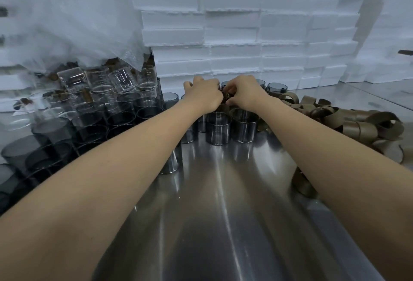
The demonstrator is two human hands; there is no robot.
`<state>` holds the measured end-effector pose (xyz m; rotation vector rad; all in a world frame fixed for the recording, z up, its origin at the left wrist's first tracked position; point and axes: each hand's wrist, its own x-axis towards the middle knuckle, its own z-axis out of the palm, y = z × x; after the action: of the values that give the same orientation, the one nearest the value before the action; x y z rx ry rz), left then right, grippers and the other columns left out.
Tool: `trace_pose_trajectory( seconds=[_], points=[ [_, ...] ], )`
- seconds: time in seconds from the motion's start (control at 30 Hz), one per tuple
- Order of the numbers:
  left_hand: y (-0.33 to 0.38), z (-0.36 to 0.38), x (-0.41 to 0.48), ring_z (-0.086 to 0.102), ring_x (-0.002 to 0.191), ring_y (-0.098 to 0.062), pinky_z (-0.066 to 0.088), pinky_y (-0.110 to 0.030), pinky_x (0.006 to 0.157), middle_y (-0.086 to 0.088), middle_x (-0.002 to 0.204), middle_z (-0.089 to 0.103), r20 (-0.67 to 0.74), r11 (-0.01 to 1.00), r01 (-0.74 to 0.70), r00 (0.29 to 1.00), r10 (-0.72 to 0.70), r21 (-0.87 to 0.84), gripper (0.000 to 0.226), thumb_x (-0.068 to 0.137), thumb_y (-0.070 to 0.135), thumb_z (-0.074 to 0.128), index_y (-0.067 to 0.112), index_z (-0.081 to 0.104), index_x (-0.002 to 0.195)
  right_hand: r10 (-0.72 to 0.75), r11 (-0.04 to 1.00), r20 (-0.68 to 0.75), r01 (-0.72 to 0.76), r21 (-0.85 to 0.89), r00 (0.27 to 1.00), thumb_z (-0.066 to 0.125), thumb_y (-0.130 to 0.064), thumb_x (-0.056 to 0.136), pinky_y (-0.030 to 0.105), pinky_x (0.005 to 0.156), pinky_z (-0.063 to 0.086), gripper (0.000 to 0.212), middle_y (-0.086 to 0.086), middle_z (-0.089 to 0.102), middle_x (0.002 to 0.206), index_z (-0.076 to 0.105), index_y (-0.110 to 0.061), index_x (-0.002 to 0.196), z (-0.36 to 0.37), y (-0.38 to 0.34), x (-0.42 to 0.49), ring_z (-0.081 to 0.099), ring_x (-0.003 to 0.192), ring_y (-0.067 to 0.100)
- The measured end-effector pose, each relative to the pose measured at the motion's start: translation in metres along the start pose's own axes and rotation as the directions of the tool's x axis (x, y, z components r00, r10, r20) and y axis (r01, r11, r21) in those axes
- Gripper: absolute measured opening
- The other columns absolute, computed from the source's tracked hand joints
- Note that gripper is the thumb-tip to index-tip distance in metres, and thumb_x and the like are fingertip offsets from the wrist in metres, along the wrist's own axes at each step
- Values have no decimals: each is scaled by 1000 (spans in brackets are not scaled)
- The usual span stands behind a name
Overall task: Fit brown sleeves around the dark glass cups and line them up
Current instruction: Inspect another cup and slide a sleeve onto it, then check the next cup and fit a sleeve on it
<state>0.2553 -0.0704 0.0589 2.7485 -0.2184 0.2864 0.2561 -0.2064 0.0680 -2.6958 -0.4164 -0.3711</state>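
Note:
Both my hands reach to the far middle of the steel table (223, 191). My left hand (204, 95) and my right hand (242, 94) meet with curled fingers around a brown sleeve (225, 97) on a dark glass cup that they mostly hide. Just in front stand bare dark glass cups (218, 127) in a short row. More dark cups (276, 87) stand behind the hands. A heap of loose brown sleeves (348, 122) lies at the right.
Many dark and clear glass cups (93, 110) crowd the left side under a sheet of white foam wrap (73, 25). Stacked white foam boxes (245, 30) wall off the back. One brown sleeve (301, 182) lies beside my right forearm.

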Motion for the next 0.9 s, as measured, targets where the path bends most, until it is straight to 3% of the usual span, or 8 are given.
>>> trace_pose_trajectory(
  seconds=[0.13,0.23,0.37,0.53,0.67,0.77,0.83,0.9],
  points=[
    [19,-20,-38,46,125,-31,37,-38,104,-13,134,55,-76,989,-42,997,31,-144,42,88,7,41,13,60,124,82,992,-155,-65,112,985,57,-1,86,22,80,43,25,12,70,103,74,-8,103,-11,-12,-38,62,95,22],
    [31,-23,-84,58,112,-28,49,-39,94,-11,119,66,-149,953,-90,988,48,-288,39,82,0,44,9,67,112,143,970,-283,-78,229,949,52,-2,83,33,83,51,28,11,71,91,76,-8,96,-5,-30,-79,62,88,24],
    [34,-6,-142,63,96,-28,52,-40,84,-11,105,69,-194,924,-128,979,60,-360,29,89,5,45,9,67,108,187,946,-288,-94,309,939,56,-7,84,36,77,52,22,12,72,90,75,-9,94,17,-41,-126,64,89,27],
    [13,25,-184,68,80,-22,56,-37,77,-8,88,71,-156,849,-50,987,-39,-526,13,96,11,53,11,66,91,294,887,-267,-158,435,918,57,-7,87,27,74,48,19,3,70,85,75,-10,92,44,-41,-161,64,83,18],
    [6,28,-190,66,61,-8,56,-23,59,-6,79,69,-110,630,52,970,-215,-775,12,97,7,55,9,65,90,302,886,-283,-159,435,910,54,-7,90,21,72,43,20,3,67,86,70,-9,102,45,-39,-160,57,77,12],
    [3,28,-191,63,62,-8,55,-20,66,-1,74,66,-116,584,52,963,-245,-810,14,97,7,54,8,65,90,316,887,-323,-157,434,892,48,-5,93,29,69,45,35,2,59,70,54,-11,127,43,-34,-154,53,63,14],
    [3,28,-191,62,62,-8,56,-20,69,0,73,65,-112,565,51,962,-250,-823,14,97,7,54,9,66,89,315,888,-297,-169,427,901,46,-7,95,29,69,45,48,8,61,74,40,-14,142,42,-30,-149,56,64,18],
    [3,29,-190,63,64,-8,56,-24,73,1,73,66,-104,552,54,962,-251,-832,16,97,7,54,11,65,87,319,900,-281,-196,389,905,47,-10,96,30,72,48,49,12,66,82,39,-12,144,44,-26,-142,61,70,22]
  ],
)
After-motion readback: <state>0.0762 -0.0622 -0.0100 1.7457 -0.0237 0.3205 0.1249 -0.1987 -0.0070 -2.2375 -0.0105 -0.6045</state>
